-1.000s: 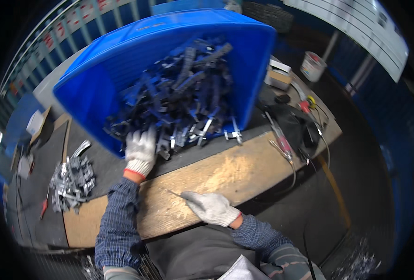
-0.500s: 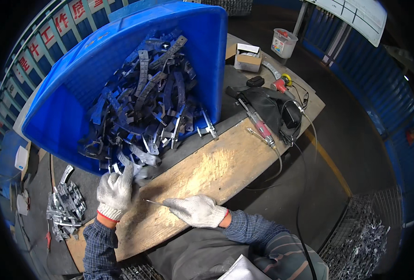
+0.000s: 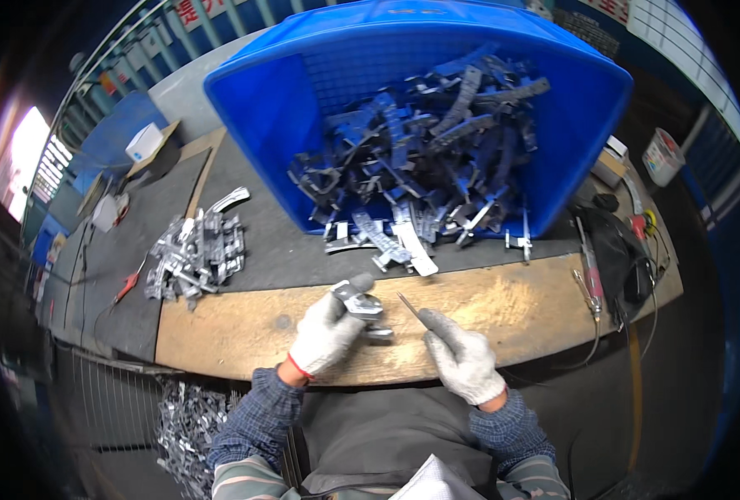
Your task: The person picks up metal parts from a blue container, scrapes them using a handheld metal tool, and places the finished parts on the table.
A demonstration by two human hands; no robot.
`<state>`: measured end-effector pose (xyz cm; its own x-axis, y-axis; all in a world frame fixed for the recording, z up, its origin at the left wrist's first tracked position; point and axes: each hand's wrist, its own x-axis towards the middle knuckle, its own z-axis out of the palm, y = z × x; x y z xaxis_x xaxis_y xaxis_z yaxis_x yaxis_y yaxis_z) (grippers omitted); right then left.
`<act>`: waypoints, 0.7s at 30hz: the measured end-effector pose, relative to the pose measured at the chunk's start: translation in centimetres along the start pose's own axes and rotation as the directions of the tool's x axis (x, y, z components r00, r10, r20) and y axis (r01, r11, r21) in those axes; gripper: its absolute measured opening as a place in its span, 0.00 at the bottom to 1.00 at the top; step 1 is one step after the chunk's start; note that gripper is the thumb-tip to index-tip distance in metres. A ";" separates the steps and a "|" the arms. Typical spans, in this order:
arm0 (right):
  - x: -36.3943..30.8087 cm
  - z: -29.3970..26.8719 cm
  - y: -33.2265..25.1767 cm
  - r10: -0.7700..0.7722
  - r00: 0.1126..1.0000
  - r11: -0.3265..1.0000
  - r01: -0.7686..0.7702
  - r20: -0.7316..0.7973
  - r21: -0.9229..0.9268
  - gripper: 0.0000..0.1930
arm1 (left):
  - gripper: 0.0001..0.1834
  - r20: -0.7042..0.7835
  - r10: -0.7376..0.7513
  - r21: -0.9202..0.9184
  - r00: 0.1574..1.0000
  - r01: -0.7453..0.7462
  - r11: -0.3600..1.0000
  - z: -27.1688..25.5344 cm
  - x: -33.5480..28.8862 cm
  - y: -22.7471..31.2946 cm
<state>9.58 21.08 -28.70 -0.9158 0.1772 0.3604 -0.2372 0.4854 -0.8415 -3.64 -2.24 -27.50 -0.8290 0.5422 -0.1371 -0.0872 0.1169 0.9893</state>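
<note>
My left hand (image 3: 323,335), in a white knit glove with a red cuff, grips a shiny metal bracket (image 3: 361,305) above the wooden board (image 3: 245,327). My right hand (image 3: 463,360), gloved likewise, is closed round a thin pointed metal tool (image 3: 409,305) like a small file; its tip points up and left toward the bracket, apart from it. Beyond both hands, a blue plastic bin (image 3: 261,117) lies tipped with its mouth toward me. Curved metal brackets (image 3: 436,158) fill it, and a few (image 3: 395,242) have spilled at its lip.
A pile of metal brackets (image 3: 199,254) lies on the dark mat at left, beside a red-handled tool (image 3: 125,287). On the right are a red air tool (image 3: 593,287), a black bag (image 3: 628,267) and hoses. A wire basket of metal parts (image 3: 188,433) stands below the board's left end.
My view has turned left, so the bin appears farther right. My left hand has drawn back from the bin's lip over the board with a bracket. My right hand still holds the thin tool.
</note>
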 end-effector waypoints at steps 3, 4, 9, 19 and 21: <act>1.0 -1.0 -2.6 -0.091 0.994 0.992 0.096 0.058 -0.084 0.20 | 0.27 0.005 -0.036 0.198 0.999 0.035 0.980 0.6 -1.1 0.5; 1.3 -1.3 -3.4 -0.094 0.989 0.988 0.106 0.114 -0.109 0.20 | 0.26 0.011 0.005 0.313 1.000 -0.008 0.950 0.7 -1.4 0.6; 1.8 -1.3 -5.9 -0.077 0.970 0.972 0.125 0.232 -0.197 0.19 | 0.25 -0.019 0.145 0.413 0.989 -0.125 0.902 1.5 -1.9 0.1; 1.1 0.3 -4.4 0.133 0.947 0.951 -0.205 0.292 0.233 0.20 | 0.34 0.068 0.449 0.725 0.891 -0.353 0.592 2.2 -3.5 -1.3; 1.1 0.2 -4.6 0.458 0.667 0.452 -0.744 0.588 0.492 0.21 | 0.36 0.119 0.540 0.758 0.833 -0.428 0.492 2.8 -3.5 -1.3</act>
<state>9.58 18.90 -24.53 -0.9098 -0.1625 -0.3820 0.4150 -0.3339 -0.8463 0.97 -1.97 -28.45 -0.6717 0.6142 0.4142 0.7305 0.4562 0.5081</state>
